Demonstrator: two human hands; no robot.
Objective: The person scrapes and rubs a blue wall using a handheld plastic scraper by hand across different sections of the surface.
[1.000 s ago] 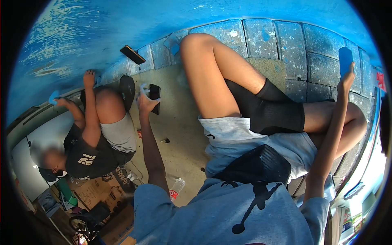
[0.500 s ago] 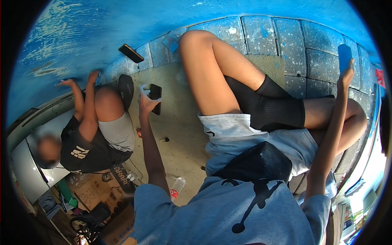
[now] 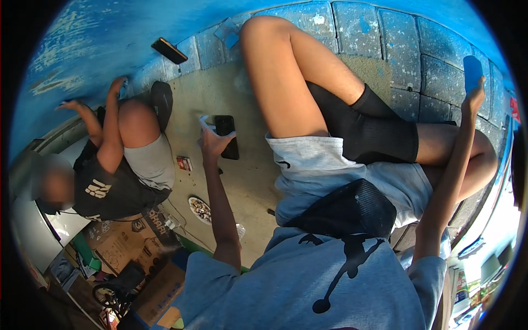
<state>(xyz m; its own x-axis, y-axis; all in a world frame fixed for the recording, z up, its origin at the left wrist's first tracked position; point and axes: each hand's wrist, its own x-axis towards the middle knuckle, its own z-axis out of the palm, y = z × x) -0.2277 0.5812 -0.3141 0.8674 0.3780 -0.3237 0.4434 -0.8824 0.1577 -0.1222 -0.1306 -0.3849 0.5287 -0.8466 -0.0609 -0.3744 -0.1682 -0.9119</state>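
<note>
My left hand [image 3: 215,144] is closed around a black smartphone [image 3: 227,129], with the thumb across it and one finger sticking out past its left side. The phone hangs over the tan floor, left of my bent knee. Out at the far right, my right hand [image 3: 474,99] grips a flat blue slab with rounded corners [image 3: 472,74], whose exact kind I cannot make out. It stands up from the fingers in front of the grey blocks. My legs [image 3: 280,82] are folded between the two hands.
Another person [image 3: 118,176] sits at left, hands near the blue wall [image 3: 126,33]. A second dark phone [image 3: 169,50] is by the wall. On the floor [image 3: 256,192] lie a red packet [image 3: 184,163] and a plate of small bits [image 3: 192,201]. Cardboard boxes [image 3: 126,247] stand lower left.
My left hand and the phone have shifted right across the view. The plate now shows beside my left forearm, and the bottle is mostly hidden. My right hand still holds the blue slab.
</note>
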